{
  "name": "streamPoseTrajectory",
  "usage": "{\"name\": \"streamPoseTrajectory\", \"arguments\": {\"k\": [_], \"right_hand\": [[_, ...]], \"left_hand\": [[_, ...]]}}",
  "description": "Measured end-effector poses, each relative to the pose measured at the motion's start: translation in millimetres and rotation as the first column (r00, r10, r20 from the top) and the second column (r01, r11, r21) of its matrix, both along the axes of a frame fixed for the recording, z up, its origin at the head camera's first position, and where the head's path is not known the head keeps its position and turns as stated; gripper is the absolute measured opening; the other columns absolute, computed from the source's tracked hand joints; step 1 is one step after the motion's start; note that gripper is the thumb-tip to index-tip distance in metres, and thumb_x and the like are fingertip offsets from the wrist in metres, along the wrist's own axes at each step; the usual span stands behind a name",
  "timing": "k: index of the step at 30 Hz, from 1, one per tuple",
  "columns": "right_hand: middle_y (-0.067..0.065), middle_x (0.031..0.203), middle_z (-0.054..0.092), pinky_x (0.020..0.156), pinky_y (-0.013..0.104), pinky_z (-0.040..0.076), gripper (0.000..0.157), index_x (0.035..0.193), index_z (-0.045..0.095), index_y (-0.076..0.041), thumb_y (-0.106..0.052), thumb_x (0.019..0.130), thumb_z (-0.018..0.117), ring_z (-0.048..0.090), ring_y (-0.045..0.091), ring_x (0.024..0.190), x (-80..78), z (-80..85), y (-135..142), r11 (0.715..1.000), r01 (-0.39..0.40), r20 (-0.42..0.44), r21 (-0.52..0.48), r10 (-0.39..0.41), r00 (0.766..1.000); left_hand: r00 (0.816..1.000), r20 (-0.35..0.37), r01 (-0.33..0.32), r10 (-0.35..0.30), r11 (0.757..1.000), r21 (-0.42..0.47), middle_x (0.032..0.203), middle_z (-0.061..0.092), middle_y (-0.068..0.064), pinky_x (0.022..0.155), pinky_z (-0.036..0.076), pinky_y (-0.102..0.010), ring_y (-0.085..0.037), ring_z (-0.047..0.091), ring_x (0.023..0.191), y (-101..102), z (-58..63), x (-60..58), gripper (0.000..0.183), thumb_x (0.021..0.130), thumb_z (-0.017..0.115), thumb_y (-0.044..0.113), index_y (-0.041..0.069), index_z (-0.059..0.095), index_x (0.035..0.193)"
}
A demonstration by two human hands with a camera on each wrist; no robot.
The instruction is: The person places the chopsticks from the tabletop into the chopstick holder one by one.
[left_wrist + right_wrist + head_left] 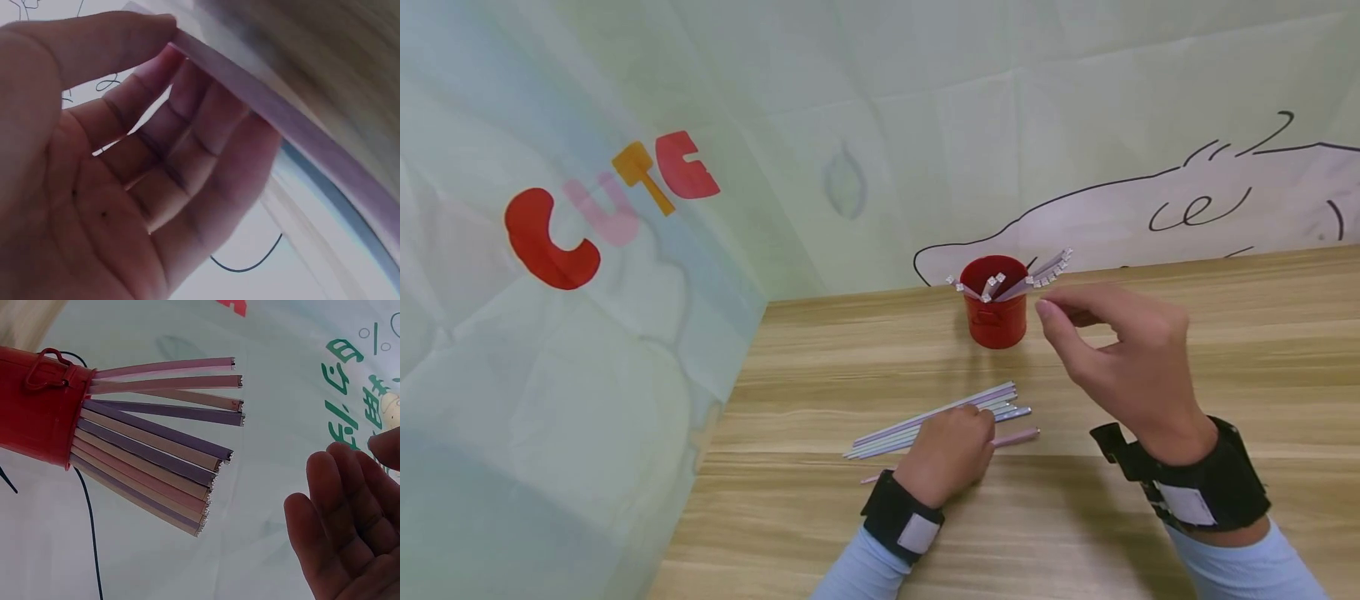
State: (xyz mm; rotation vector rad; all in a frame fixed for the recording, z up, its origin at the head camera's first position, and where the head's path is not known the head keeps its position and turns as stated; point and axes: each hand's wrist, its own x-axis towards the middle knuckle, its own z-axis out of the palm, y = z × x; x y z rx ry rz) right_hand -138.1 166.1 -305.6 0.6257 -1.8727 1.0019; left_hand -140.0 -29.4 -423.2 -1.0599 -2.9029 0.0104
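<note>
My left hand pinches a slim pink pencil-like stick between thumb and fingertips, low over the table. The left wrist view shows this stick running away from the fingertips. Just behind lies a bundle of pastel sticks, side by side. My right hand is raised with bent, relaxed fingers and holds nothing, to the right of a small red bucket. Sticks with clear, sparkling ends stand in the bucket and fan out over its rim. In the right wrist view these sticks are lilac, pink and beige.
The wooden table meets a pale cloth backdrop right behind the bucket. Another printed cloth with coloured letters hangs along the left side. A black band wraps each wrist.
</note>
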Motion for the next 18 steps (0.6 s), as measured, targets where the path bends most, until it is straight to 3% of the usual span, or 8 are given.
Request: {"name": "streamPoseTrajectory", "arguments": {"k": [7,14,18], "right_hand": [[0.005,0.079,0.069,0.057,0.024,0.052,0.016,0.089,0.071,-0.002,-0.005,0.073,0.07,0.061,0.009,0.068,6.1,8.2,-2,0.998,-0.016,0.024,0.066,0.014,1.0],[0.004,0.078,0.069,0.063,0.021,0.052,0.016,0.088,0.07,-0.002,-0.004,0.072,0.071,0.06,0.008,0.068,7.8,7.9,-2,0.996,-0.025,0.069,0.087,0.019,0.997],[0.002,0.079,0.069,0.063,0.02,0.052,0.016,0.088,0.07,-0.004,-0.005,0.072,0.072,0.06,0.006,0.069,4.4,2.3,1,0.995,-0.035,0.083,0.095,0.027,0.996]], "left_hand": [[0.998,-0.036,0.045,-0.042,0.994,0.095,0.07,0.051,0.005,0.048,0.041,-0.023,-0.007,0.045,0.06,3,7.4,2.6,0.011,0.089,0.06,0.027,0.016,0.058,0.086],[0.997,0.042,0.053,-0.061,0.983,0.174,0.075,0.05,0.009,0.053,0.039,-0.017,-0.003,0.04,0.062,6,16.3,2.9,0.013,0.089,0.06,0.028,0.016,0.059,0.094],[0.997,0.024,0.06,-0.068,0.967,0.246,0.077,0.052,0.009,0.054,0.039,-0.015,-0.001,0.04,0.063,5,23.5,3.8,0.013,0.088,0.062,0.027,0.016,0.058,0.095]]}}
